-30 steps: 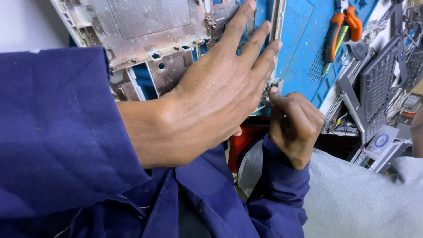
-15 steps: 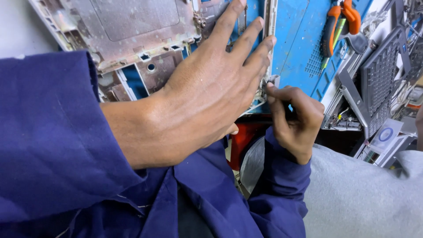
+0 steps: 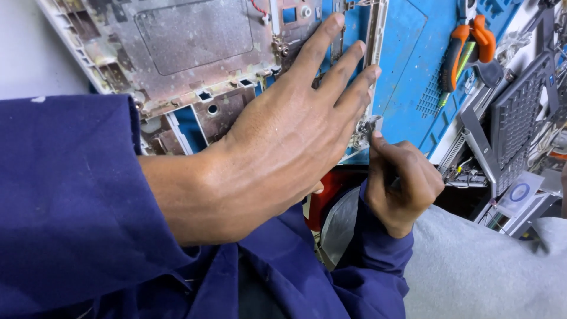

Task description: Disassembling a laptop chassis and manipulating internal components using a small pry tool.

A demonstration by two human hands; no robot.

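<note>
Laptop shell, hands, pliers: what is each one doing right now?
Laptop shell: stripped, dusty, lying inside-up on the blue mat.
Left hand: flat, fingers spread, pressing on the shell.
Right hand: curled, fingertips pinching at the shell's corner hinge.
Orange-handled pliers: lying untouched on the mat.

A small white square packet (image 3: 520,194) bearing a blue ring (it looks like a disc sleeve) lies tilted at the right edge, just below the grey keyboard panel (image 3: 520,112).
</note>
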